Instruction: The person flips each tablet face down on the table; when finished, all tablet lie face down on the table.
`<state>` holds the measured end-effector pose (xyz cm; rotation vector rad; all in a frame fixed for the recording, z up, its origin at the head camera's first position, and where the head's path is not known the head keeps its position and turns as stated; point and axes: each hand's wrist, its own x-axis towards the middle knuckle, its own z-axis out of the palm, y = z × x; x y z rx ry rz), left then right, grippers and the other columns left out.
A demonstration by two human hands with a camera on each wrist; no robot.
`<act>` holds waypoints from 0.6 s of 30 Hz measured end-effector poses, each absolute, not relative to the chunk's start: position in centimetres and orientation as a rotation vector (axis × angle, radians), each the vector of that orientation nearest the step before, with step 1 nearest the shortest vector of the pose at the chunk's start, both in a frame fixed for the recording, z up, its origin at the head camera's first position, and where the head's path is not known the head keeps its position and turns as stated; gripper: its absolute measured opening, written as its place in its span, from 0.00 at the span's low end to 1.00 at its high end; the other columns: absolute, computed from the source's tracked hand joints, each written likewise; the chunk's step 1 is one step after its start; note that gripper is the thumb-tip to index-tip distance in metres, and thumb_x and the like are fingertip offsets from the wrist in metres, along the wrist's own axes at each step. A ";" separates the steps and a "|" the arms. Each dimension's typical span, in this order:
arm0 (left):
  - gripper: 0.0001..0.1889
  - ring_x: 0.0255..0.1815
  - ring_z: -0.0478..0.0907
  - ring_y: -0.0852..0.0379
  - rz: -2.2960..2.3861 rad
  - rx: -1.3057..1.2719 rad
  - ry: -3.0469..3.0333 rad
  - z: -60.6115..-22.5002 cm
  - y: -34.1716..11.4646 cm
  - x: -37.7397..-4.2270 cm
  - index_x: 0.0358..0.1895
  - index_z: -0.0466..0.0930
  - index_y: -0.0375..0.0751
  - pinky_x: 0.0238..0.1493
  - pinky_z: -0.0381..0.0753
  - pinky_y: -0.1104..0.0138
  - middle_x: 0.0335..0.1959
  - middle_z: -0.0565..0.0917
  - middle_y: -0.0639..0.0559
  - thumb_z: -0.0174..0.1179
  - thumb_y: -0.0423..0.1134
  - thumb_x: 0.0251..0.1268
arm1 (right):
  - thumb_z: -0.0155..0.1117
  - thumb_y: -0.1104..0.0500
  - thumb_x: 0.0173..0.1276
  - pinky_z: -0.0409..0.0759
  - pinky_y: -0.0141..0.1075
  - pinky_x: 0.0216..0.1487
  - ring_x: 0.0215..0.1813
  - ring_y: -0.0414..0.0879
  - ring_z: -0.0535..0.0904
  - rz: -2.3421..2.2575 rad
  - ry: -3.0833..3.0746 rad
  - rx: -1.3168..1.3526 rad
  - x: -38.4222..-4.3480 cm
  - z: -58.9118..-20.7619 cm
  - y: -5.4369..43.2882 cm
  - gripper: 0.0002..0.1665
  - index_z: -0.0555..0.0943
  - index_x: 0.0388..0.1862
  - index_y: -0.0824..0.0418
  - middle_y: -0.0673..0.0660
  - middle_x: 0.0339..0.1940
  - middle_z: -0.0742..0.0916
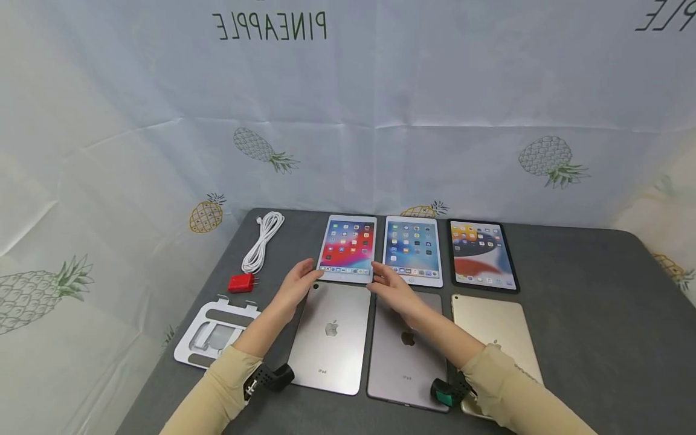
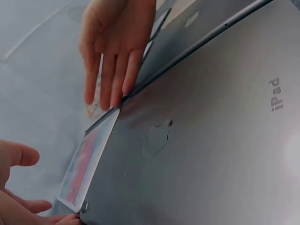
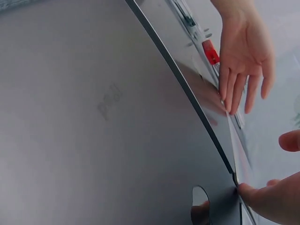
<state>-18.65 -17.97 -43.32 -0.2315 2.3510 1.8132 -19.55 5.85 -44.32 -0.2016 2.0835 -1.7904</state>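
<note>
A white-framed tablet [image 1: 347, 246] with a red and blue screen lies face up in the back row. My left hand [image 1: 295, 284] is at its near left corner, fingers extended. At the near right corner is my right hand [image 1: 393, 293], its fingers also fairly straight and the fingertips right at the edge. Below the hands, a silver iPad [image 1: 339, 347] lies back side up. Next to it, a darker grey iPad [image 1: 399, 368] lies the same way, partly under my right forearm. In the left wrist view, the right palm [image 2: 119, 40] faces inward with the fingers straight.
Another white tablet [image 1: 412, 248] and a black-framed tablet [image 1: 481, 254] continue the back row. A gold tablet [image 1: 489, 317] lies at front right, partly under the sleeve. On the left are a coiled white cable [image 1: 262, 241], a red charger [image 1: 241, 283] and a white folding stand [image 1: 197, 326].
</note>
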 end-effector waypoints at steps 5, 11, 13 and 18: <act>0.34 0.73 0.56 0.38 1.806 -0.218 2.316 -43.2 -18.3 -18.9 0.73 0.52 0.27 0.71 0.55 0.48 0.73 0.58 0.31 0.54 0.40 0.71 | 0.56 0.63 0.71 0.52 0.55 0.73 0.77 0.62 0.52 -1.833 2.028 -0.171 -19.6 -44.4 5.3 0.40 0.52 0.77 0.68 0.67 0.77 0.58; 0.34 0.70 0.62 0.40 1.902 -0.269 2.140 -42.7 -18.9 -20.0 0.74 0.49 0.24 0.70 0.61 0.53 0.71 0.61 0.32 0.51 0.39 0.74 | 0.54 0.63 0.71 0.48 0.50 0.74 0.78 0.59 0.47 -1.889 1.908 -0.150 -19.7 -44.2 5.1 0.42 0.47 0.77 0.70 0.68 0.78 0.55; 0.31 0.66 0.64 0.42 1.950 -0.303 2.073 -42.8 -19.1 -20.5 0.72 0.54 0.24 0.69 0.63 0.54 0.69 0.63 0.32 0.50 0.38 0.74 | 0.54 0.63 0.71 0.48 0.49 0.75 0.78 0.58 0.47 -1.886 1.892 -0.132 -19.8 -44.2 5.1 0.42 0.48 0.77 0.70 0.67 0.78 0.54; 0.24 0.54 0.70 0.50 2.008 -0.408 1.991 -43.0 -19.1 -21.3 0.64 0.66 0.24 0.67 0.67 0.58 0.58 0.73 0.38 0.50 0.39 0.74 | 0.54 0.63 0.71 0.50 0.48 0.74 0.78 0.58 0.49 -1.900 1.851 -0.098 -20.0 -44.1 5.1 0.41 0.48 0.77 0.71 0.68 0.78 0.56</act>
